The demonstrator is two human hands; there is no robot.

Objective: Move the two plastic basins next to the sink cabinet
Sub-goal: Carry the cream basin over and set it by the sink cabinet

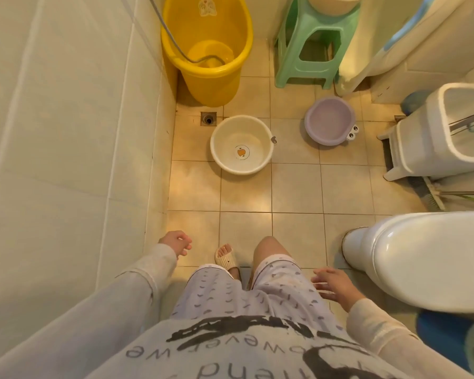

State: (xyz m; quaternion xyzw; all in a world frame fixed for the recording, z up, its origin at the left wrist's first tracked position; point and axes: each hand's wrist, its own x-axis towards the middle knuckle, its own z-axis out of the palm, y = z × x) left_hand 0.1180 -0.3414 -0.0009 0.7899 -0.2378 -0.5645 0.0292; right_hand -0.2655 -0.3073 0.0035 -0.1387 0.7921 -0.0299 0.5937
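A white plastic basin (241,144) with an orange apple print on its bottom sits on the tiled floor near the left wall. To its right stands a smaller lilac basin (330,120) with cartoon eyes on its rim. The sink cabinet (411,149) rises at the right edge, just right of the lilac basin. My left hand (177,243) hangs low by the left wall, fingers apart and holding nothing. My right hand (333,285) is spread open above my right thigh, next to the toilet. Both hands are well short of the basins.
A yellow bucket (207,50) with a hose in it stands in the far left corner, a floor drain (208,119) in front of it. A green stool (314,45) stands at the back. The toilet (422,258) fills the right foreground; a brush (433,195) lies below the sink.
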